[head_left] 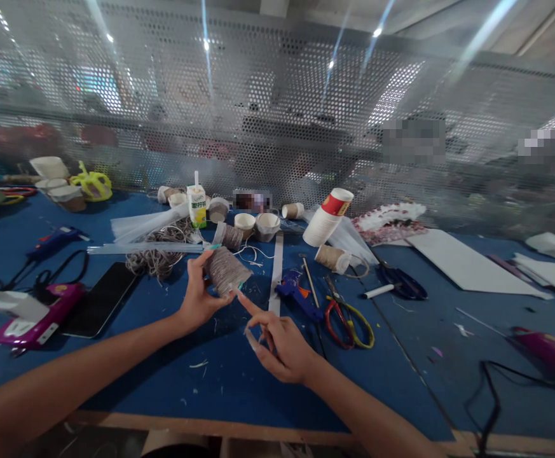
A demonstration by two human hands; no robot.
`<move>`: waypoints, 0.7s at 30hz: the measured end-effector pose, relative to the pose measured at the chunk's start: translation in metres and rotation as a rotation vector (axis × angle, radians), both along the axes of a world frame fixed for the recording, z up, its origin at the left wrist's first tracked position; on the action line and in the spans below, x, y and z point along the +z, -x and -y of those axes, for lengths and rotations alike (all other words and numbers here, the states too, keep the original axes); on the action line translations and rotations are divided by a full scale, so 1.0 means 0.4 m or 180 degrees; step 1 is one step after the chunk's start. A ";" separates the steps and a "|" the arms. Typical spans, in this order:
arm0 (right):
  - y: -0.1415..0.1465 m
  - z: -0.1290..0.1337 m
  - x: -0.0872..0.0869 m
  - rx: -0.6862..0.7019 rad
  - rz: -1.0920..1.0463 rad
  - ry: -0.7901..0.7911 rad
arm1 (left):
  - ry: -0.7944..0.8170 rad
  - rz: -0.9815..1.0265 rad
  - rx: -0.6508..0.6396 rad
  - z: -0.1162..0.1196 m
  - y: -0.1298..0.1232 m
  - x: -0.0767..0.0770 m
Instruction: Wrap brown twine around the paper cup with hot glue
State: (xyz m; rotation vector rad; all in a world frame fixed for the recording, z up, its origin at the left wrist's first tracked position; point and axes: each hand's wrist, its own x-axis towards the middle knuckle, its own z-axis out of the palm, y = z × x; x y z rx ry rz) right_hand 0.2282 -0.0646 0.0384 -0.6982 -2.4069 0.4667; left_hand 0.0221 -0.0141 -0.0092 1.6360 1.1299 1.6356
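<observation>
My left hand [198, 299] grips a cup wrapped in grey-brown cord [229, 270], tilted on its side, thumb at its lower edge and fingers at its top. Small teal bits show near both ends of the cup. My right hand [281, 343] is just below, its index fingertip touching or almost touching the cup's edge by my left thumb. Its other fingers are curled, with a pale sliver between them that I cannot make out. Behind the held cup lies another cord-wrapped cup [228, 236]. Loose grey cord [157, 257] is heaped to the left.
A blue glue gun [299, 294], scissors [346, 318] and a steel ruler [276, 273] lie right of the cup. Stacked paper cups [327, 219] lean behind. A drink carton [197, 205], a phone [100, 299] and a purple power strip [43, 318] are leftward. Perforated metal panel [277, 121] stands behind.
</observation>
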 end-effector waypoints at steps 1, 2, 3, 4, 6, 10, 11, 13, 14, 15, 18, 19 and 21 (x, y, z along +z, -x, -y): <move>0.001 -0.001 0.003 -0.0037 0.0027 -0.0022 | 0.0033 -0.0016 -0.0013 0.001 0.000 0.001; 0.002 -0.002 0.006 -0.0076 0.0025 -0.0044 | 0.0077 -0.0031 -0.0033 0.002 0.001 0.002; 0.003 -0.004 0.009 -0.0113 0.0010 -0.0061 | 0.0118 -0.0031 -0.0062 0.003 0.001 0.003; 0.004 -0.005 0.010 -0.0139 -0.0002 -0.0078 | 0.0152 -0.0017 -0.0096 0.003 0.001 0.004; 0.004 -0.009 0.012 -0.0156 -0.0031 -0.0120 | 0.0181 0.0048 -0.0162 0.004 0.000 0.005; 0.004 -0.016 0.007 -0.0110 -0.0042 -0.0141 | 0.0183 0.0224 -0.0277 0.003 -0.003 0.007; 0.003 -0.018 0.005 -0.0110 -0.0029 -0.0136 | 0.0182 0.0263 -0.0323 0.003 -0.004 0.008; 0.002 -0.019 0.002 -0.0135 0.0003 -0.0149 | 0.0173 0.0328 -0.0386 0.004 -0.006 0.008; 0.002 -0.020 0.001 -0.0170 0.0008 -0.0172 | 0.0169 0.0346 -0.0399 0.004 -0.007 0.008; 0.001 -0.019 0.000 -0.0210 0.0002 -0.0199 | 0.0158 0.0359 -0.0400 0.004 -0.007 0.008; -0.002 -0.017 -0.001 -0.0336 -0.0083 -0.0260 | 0.0119 0.0369 -0.0398 0.003 -0.008 0.008; -0.003 -0.016 -0.001 -0.0374 -0.0134 -0.0276 | 0.0107 0.0369 -0.0403 0.003 -0.008 0.008; -0.006 -0.013 -0.003 -0.0435 -0.0257 -0.0335 | 0.0092 0.0377 -0.0384 0.003 -0.008 0.007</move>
